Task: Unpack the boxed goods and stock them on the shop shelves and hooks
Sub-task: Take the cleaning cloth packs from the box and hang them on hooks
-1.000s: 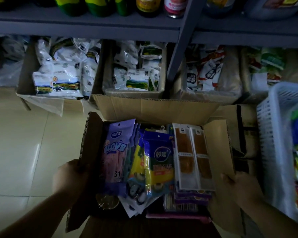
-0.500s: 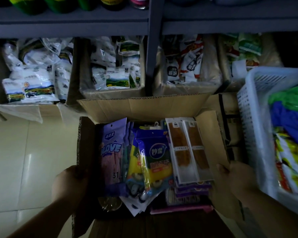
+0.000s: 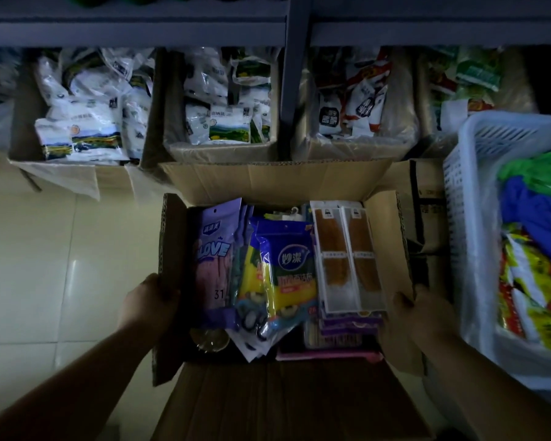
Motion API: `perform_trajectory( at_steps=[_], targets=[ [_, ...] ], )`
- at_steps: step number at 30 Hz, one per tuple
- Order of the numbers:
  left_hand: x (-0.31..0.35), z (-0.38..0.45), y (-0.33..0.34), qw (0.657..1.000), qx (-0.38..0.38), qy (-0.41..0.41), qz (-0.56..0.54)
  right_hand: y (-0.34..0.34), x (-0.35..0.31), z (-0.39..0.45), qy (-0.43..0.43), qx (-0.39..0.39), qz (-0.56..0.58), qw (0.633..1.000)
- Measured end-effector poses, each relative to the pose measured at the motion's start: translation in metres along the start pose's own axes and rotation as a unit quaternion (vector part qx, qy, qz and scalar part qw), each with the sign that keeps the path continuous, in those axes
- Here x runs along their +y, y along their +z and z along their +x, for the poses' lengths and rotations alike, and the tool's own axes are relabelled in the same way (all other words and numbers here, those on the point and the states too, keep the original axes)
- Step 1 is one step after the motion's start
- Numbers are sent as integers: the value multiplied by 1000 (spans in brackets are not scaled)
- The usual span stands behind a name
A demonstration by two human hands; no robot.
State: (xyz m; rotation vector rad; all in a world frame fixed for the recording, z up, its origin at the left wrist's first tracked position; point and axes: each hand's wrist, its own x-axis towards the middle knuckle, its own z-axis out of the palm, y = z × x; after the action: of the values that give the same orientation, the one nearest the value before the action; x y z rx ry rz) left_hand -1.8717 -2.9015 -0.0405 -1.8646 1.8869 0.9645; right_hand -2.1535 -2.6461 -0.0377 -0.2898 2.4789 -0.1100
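Below the shelf (image 3: 134, 33), on the pale tiled floor (image 3: 39, 249), sits an open brown carton (image 3: 277, 183) with its four flaps folded out. It is packed with hanging goods: a purple glove pack (image 3: 215, 259) at the left, a blue and yellow cloth pack (image 3: 288, 265) in the middle, and two long clear packs (image 3: 347, 256) with amber inserts at the right, lying over a stack of purple-edged packs. More packs lie beneath, too dim to count. The left hand (image 3: 148, 302) grips the left flap, fingers curled round its edge. The right hand (image 3: 422, 308) holds the right flap likewise, thumb inside the carton. Under the shelf stand four cartons of bagged goods; the first (image 3: 67, 173) holds white bags, the second (image 3: 223, 151) is similar, and the third (image 3: 347, 151) has red-and-white ones. A white basket (image 3: 471, 218) just right of the open carton holds green and blue cloth and bright packets. The room is dark.
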Motion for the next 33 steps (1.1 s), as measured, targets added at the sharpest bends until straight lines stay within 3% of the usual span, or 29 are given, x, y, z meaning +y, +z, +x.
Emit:
perform_trajectory(
  at_steps=[3,8,14,18,21,24,28,33],
  targets=[
    [-5,-12,-8,1000,27,7,-11,-1,5,-16,-33,37,56,997],
    [1,-43,-18,989,82,94,82,-7,-4,-49,-188,147,-2,971],
    [19,-58,9,983,-37,178,32,25,-21,-60,-218,13,45,975],
    [24,-52,33,982,-119,135,-50,49,-30,-52,-177,-36,110,977],
    [32,-41,44,978,-133,114,-115,57,-41,-45,-168,-57,134,975],
    [42,-20,59,974,-152,107,-128,61,-50,-36,-150,-78,163,972],
    [64,-1,88,967,-176,34,-181,66,-57,-32,-155,-102,207,961],
    [97,-8,112,969,-191,-24,-151,73,-54,-34,-149,-112,239,953]
  ],
)
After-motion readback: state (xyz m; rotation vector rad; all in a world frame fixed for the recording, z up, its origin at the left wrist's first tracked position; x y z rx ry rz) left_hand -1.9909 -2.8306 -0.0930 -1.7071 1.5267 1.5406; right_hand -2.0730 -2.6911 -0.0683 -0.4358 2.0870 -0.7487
